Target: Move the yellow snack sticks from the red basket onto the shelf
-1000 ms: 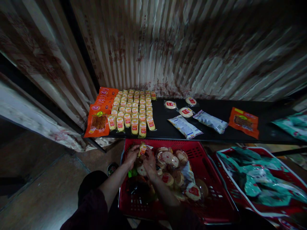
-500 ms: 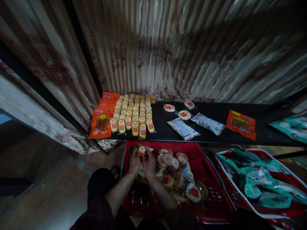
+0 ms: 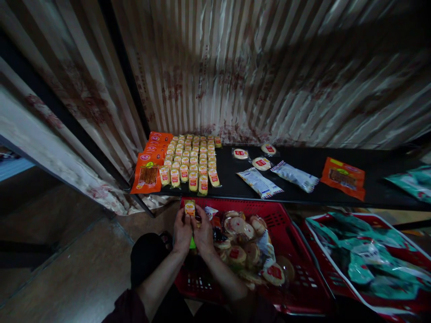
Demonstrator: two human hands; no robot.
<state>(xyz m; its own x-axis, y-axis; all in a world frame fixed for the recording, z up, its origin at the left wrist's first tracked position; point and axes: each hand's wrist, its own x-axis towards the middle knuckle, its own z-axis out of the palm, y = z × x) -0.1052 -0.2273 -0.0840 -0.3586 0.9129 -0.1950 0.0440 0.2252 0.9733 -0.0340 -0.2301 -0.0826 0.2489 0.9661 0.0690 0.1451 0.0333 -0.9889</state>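
Observation:
Both hands are together over the left end of the red basket (image 3: pixel 292 264), just below the shelf's front edge. Between them a small yellow wrapped snack cake (image 3: pixel 190 207) stands with its label toward me. My left hand (image 3: pixel 182 231) is closed on its left side. Close against it, my right hand (image 3: pixel 204 231) has its fingers curled at the cake's right side; a yellowish bit shows under those fingers, too small to name. On the shelf ahead, similar snack cakes (image 3: pixel 193 163) stand in tight rows. Round wrapped biscuits (image 3: pixel 237 255) lie heaped in the basket to the right of my hands.
Orange snack packets (image 3: pixel 148 172) overlap at the left end of the black shelf (image 3: pixel 229 190). Farther right lie round biscuits (image 3: pixel 261 163), white-blue packets (image 3: pixel 261 181) and another orange packet (image 3: pixel 344 177). A second basket (image 3: pixel 314 242) holds teal bags (image 3: pixel 370 255). A striped curtain (image 3: pixel 235 67) hangs behind.
My hands have risen slightly and moved a little left with the snack cake, which now shows more fully above the fingers. The view has shifted slightly. The shelf rows look the same.

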